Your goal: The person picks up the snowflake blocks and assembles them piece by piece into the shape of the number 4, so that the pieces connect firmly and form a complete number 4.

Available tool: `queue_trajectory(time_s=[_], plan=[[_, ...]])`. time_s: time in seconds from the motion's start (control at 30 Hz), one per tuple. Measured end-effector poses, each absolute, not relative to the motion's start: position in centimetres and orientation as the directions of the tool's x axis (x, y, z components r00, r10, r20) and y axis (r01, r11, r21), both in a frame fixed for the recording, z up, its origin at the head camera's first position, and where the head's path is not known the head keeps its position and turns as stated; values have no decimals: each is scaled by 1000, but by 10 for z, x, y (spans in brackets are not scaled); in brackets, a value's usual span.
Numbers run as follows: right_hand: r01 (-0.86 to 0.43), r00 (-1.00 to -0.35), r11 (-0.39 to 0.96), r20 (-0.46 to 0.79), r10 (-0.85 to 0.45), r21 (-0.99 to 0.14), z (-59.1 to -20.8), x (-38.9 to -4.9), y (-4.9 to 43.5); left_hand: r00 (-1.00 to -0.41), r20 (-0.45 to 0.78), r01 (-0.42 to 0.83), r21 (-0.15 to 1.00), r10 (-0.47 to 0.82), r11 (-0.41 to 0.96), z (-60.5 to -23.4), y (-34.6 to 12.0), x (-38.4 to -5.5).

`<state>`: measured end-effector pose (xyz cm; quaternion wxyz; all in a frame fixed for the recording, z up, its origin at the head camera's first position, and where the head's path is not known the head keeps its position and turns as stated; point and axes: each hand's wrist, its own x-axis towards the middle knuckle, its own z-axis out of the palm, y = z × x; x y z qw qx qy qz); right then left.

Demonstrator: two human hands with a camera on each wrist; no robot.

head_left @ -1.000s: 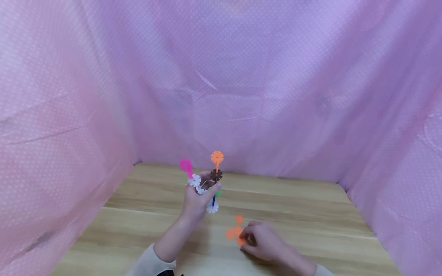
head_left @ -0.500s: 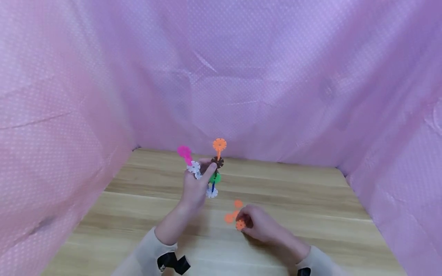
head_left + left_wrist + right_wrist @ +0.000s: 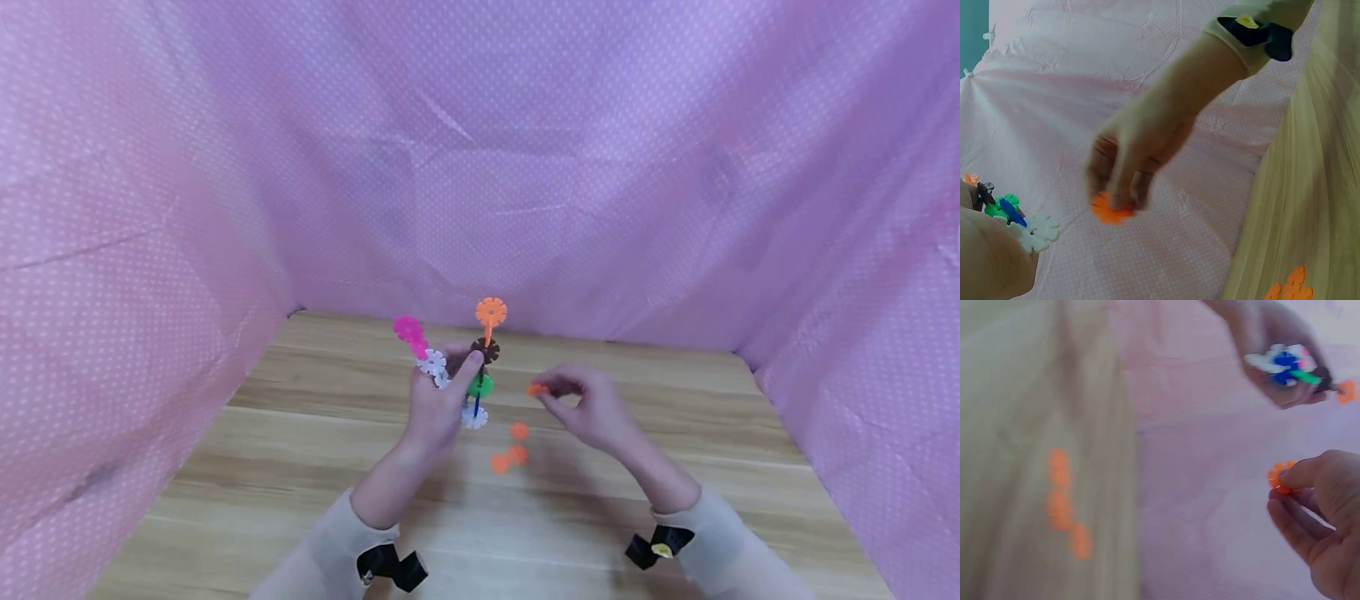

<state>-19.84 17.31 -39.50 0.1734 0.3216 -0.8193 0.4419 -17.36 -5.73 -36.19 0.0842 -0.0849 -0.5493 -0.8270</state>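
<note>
My left hand [image 3: 437, 408] grips a chain of notched plastic discs above the table. Pink discs [image 3: 408, 328] and white discs [image 3: 432, 362] show on its left side. On its right side run an orange disc [image 3: 491, 312], a brown disc [image 3: 487, 350], a green disc [image 3: 482, 385], a blue disc [image 3: 1012, 212] and a white disc [image 3: 1041, 233]. The palm and fingers hide the middle of the chain. To the right, my right hand [image 3: 596, 410] pinches a single orange notched disc [image 3: 1282, 477] between thumb and fingers, raised off the table and apart from the chain.
Several loose orange discs [image 3: 517, 454] lie close together on the wooden table [image 3: 300, 467], below and between the hands. Pink-purple dotted sheeting [image 3: 495, 192] walls the table at the back and on both sides. Each wrist carries a black camera strap [image 3: 390, 567].
My right hand has picked an orange disc from the group on the table and lifted it up and away from me. The left hand, with its chain, has shifted slightly right.
</note>
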Motion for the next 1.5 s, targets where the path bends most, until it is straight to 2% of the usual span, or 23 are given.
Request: queue_trajectory(time_s=[0.13,0.23,0.6,0.9,1.13,1.5], plan=[[-770,-635,323,710,-304,-550,-365,-201,171,-967,252,248,877,-46,-410,-361,-53,-173],[-799,-597,293,749,-287,-525,-351,-199,167,-963,266,261,866,-49,-426,-360,-51,-173],[-836,-546,235,791,-277,-495,-332,-191,151,-968,248,241,891,-30,-384,-355,-52,-171],[-875,-462,309,836,-297,-374,-329,-190,151,-970,242,231,903,-17,-363,-357,-50,-171],[-890,-383,369,877,-290,-266,-330,-188,149,-959,282,260,891,3,-372,-360,-46,-170],[-894,-361,379,884,-297,-238,-331,-185,149,-965,264,242,894,7,-377,-361,-40,-170]])
